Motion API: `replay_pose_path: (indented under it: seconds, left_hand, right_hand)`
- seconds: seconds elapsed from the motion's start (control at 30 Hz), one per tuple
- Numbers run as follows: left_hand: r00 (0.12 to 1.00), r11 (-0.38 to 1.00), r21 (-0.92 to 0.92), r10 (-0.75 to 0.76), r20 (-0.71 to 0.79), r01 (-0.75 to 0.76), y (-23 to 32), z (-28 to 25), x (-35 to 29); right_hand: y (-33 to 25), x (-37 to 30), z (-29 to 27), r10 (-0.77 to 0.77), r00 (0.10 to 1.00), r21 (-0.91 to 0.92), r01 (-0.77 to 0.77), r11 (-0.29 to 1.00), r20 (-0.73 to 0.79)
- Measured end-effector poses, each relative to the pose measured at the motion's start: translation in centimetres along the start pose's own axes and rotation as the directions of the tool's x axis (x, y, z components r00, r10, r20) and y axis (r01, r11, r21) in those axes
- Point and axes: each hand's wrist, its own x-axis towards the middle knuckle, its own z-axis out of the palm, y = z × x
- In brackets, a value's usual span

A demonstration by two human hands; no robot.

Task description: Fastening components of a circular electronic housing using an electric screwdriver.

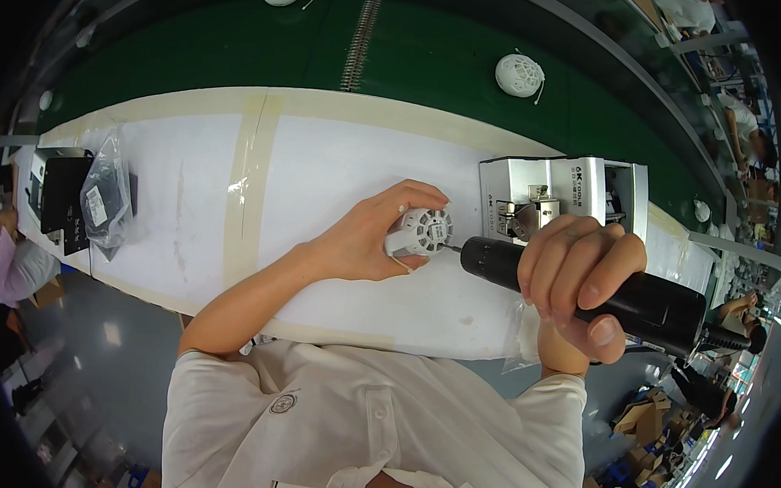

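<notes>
The white round device (435, 232) is held in the left hand (356, 235), fingers and thumb curled around its sides, over the white work surface (323, 174). The black electric screwdriver (663, 313) is gripped in the right hand (579, 276), its bit at the device's rim; whether it is seated cannot be told. The bit is best kept square, the device braced firmly, and the silver machine (577, 185) beyond left unknocked.
</notes>
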Motion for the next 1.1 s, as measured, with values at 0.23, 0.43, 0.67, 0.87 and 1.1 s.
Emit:
replay_pose_path:
  seconds: [0.23, 0.43, 0.67, 0.87, 1.1]
  left_hand:
    - [1.0, 1.0, -0.01, -0.024, 0.005, 0.024, 0.4, 0.1, 0.0]
    - [1.0, 1.0, -0.004, -0.012, 0.002, 0.012, 0.4, 0.4, 0.1]
    - [0.999, 0.999, -0.009, -0.044, 0.028, 0.044, 0.6, 0.1, 0.3]
    - [0.999, 0.999, -0.02, -0.042, 0.024, 0.042, 0.3, -0.1, 0.2]
    - [1.0, 0.998, -0.061, -0.015, -0.021, 0.014, -0.1, -0.1, -0.1]
  right_hand:
    - [0.3, -0.1, 0.1, -0.015, 1.0, -0.015, 0.015, 1.0, 0.018]
    - [0.0, -0.2, -0.1, -0.009, 1.0, -0.017, 0.009, 1.0, 0.018]
    - [0.4, -0.2, -0.3, -0.014, 1.0, -0.022, 0.014, 1.0, 0.012]
    - [0.9, -0.1, 0.2, -0.008, 1.0, -0.024, 0.008, 1.0, 0.025]
    - [1.6, -0.3, 0.7, -0.046, 0.996, -0.042, 0.049, 0.998, 0.071]
